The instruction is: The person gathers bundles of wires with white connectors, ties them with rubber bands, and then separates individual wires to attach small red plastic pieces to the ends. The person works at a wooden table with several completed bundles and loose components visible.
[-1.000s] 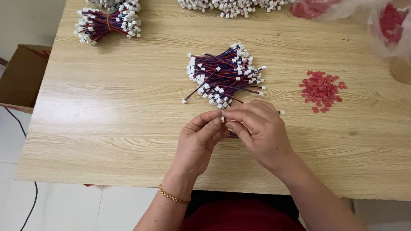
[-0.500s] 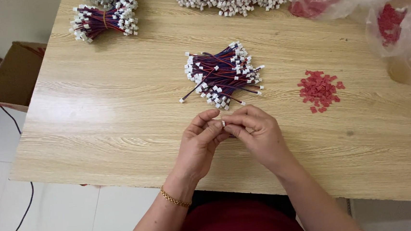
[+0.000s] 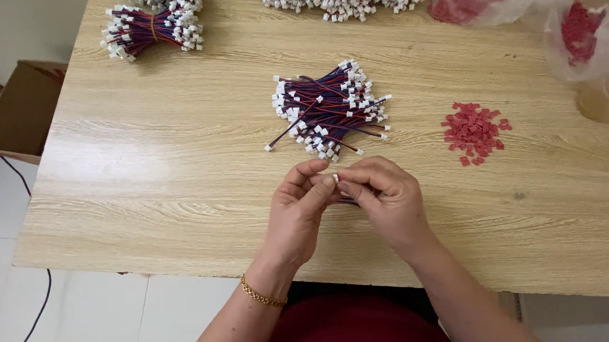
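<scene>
Both hands meet over the worktop [image 3: 140, 175] — left hand [image 3: 299, 218] and right hand [image 3: 386, 199] pinching one small white connector [image 3: 336, 179] in a shared grip; the wire bundle [image 3: 329, 108] lies just beyond it.

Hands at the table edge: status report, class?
Left hand and right hand together pinch small white connector. Wire bundle just beyond. Nothing between.

Both forearms were left bare, no sleeves being seen. A thin gold chain bracelet [image 3: 262, 293] was worn at the left wrist. A dark red garment [image 3: 358, 328] was seen below.
</scene>
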